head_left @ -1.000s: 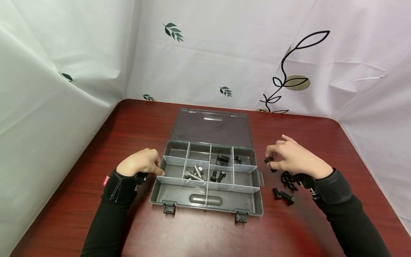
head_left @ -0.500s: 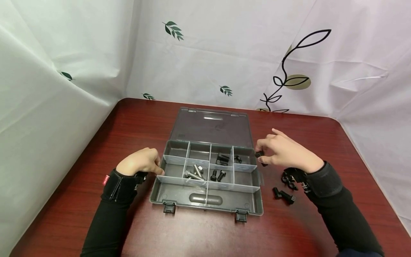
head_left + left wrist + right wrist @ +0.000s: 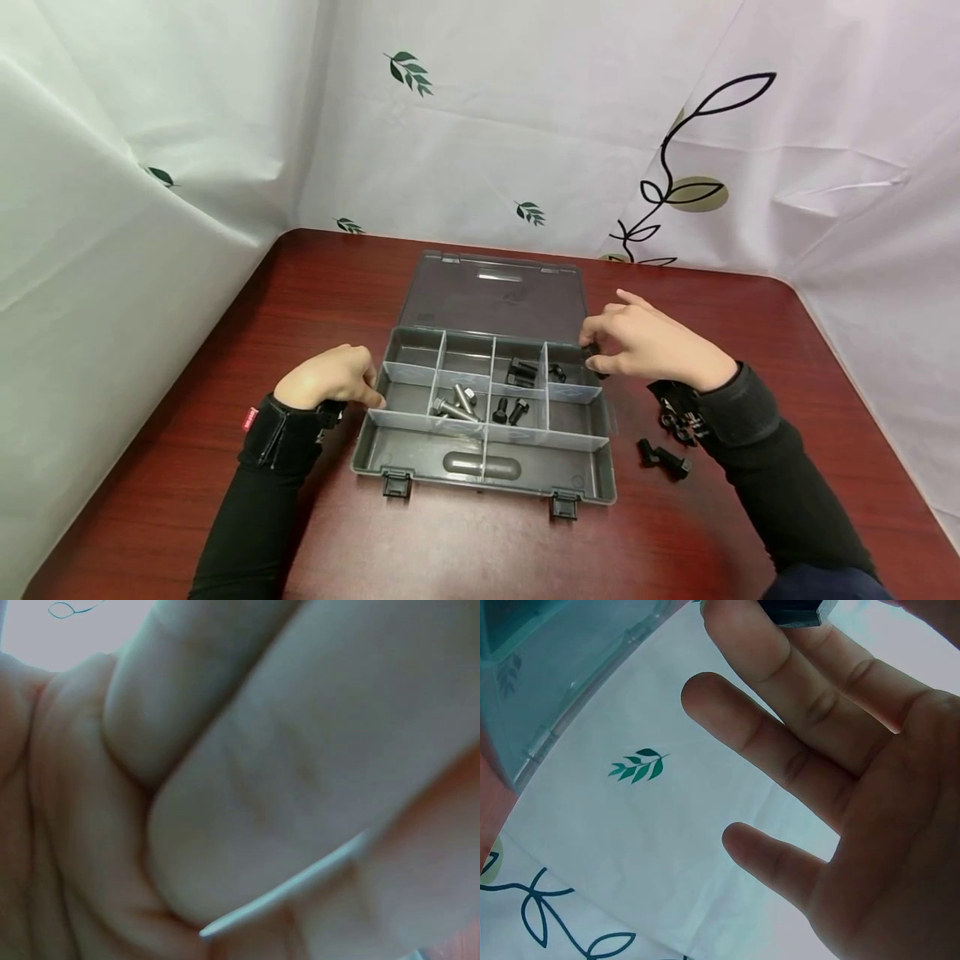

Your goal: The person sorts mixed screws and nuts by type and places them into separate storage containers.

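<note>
A grey compartment box lies with its lid folded back. My left hand grips its left wall; close up, the left wrist view shows mostly curled fingers. Between thumb and fingertips my right hand pinches a black bolt at the box's back right corner; part of the bolt also shows in the right wrist view. In the box lie silver bolts, small black bolts, thicker black bolts and a black nut.
Two black bolts lie on the red-brown table right of the box. Several black nuts sit near the right wrist, partly covered by it. The open lid lies behind the box. White curtains stand around the table.
My right hand has moved left with the black bolt, from the table to the box's back right corner. The left hand has stayed in place.
</note>
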Motion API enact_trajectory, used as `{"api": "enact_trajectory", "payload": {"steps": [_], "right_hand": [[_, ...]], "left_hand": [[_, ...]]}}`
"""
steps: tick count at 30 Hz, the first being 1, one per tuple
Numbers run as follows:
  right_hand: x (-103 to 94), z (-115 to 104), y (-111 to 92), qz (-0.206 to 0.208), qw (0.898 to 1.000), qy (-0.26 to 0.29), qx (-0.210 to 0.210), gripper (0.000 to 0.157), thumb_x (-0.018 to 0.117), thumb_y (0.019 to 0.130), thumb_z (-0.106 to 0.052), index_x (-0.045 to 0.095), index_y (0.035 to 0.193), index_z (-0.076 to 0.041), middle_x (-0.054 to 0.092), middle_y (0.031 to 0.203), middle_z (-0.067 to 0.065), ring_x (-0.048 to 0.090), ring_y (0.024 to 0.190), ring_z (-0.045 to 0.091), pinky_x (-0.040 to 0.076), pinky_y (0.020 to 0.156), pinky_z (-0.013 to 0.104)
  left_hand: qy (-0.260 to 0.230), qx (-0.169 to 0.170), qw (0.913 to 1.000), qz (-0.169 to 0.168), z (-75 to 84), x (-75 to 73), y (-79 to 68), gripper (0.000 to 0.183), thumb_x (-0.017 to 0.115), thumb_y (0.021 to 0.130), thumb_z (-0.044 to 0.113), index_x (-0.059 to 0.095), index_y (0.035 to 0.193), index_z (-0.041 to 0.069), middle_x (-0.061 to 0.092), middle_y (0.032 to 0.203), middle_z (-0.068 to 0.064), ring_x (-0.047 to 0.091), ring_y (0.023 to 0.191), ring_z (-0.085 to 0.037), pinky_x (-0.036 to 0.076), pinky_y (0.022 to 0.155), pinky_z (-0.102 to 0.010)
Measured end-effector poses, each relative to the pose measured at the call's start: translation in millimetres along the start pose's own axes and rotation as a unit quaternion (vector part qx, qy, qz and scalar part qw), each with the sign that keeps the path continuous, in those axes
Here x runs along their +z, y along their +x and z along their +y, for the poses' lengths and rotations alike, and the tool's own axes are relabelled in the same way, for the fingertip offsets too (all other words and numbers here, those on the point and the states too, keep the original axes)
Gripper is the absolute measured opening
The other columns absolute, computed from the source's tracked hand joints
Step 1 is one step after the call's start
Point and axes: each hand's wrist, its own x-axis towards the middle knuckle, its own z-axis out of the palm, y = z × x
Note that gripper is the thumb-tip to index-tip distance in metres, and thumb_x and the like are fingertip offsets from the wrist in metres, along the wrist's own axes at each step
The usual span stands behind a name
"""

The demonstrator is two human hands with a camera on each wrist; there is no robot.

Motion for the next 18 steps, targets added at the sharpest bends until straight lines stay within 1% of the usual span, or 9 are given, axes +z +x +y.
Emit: {"api": "enact_trajectory", "payload": {"steps": [5, 8, 11, 18], "right_hand": [[-2.0, -3.4, 5.2, -0.003, 1.0, -0.001, -0.013, 0.013, 0.068, 0.08, -0.022, 0.063, 0.092, -0.019, 0.056, 0.082, -0.014, 0.052, 0.086, 0.015, 0.015, 0.104, 0.057], [-2.4, -5.3, 8.6, -0.005, 1.0, -0.002, -0.017, 0.014, 0.068, 0.08, -0.023, 0.063, 0.093, -0.019, 0.057, 0.084, -0.013, 0.052, 0.087, 0.017, 0.015, 0.105, 0.057], [-2.1, -6.5, 12.5, -0.006, 1.0, -0.004, -0.02, 0.014, 0.068, 0.08, -0.022, 0.063, 0.093, -0.019, 0.057, 0.084, -0.013, 0.053, 0.087, 0.017, 0.015, 0.105, 0.057], [3.9, -5.7, 23.3, -0.013, 0.999, -0.01, -0.028, 0.015, 0.068, 0.08, -0.023, 0.063, 0.092, -0.017, 0.049, 0.073, -0.014, 0.049, 0.081, 0.013, 0.015, 0.105, 0.056]], "left_hand": [[0.003, -0.003, 1.0, 0.0, 0.4, 0.6, 0.0, 0.028, 0.073, 0.073, 0.032, 0.057, 0.056, 0.015, 0.041, 0.053, 0.008, 0.042, 0.055, -0.012, 0.036, 0.055, -0.028], [0.001, -0.005, 1.0, -0.002, 0.8, 1.1, -0.3, 0.029, 0.073, 0.073, 0.031, 0.056, 0.056, 0.015, 0.041, 0.054, 0.008, 0.041, 0.056, -0.012, 0.035, 0.054, -0.028], [-0.002, -0.005, 1.0, -0.002, 1.0, 1.2, -0.8, 0.031, 0.073, 0.074, 0.031, 0.054, 0.055, 0.015, 0.037, 0.054, 0.008, 0.038, 0.055, -0.012, 0.033, 0.054, -0.028], [-0.005, -0.007, 1.0, -0.003, 2.0, 0.5, -1.7, 0.029, 0.073, 0.074, 0.031, 0.057, 0.057, 0.015, 0.039, 0.054, 0.008, 0.039, 0.055, -0.012, 0.034, 0.054, -0.028]]}}
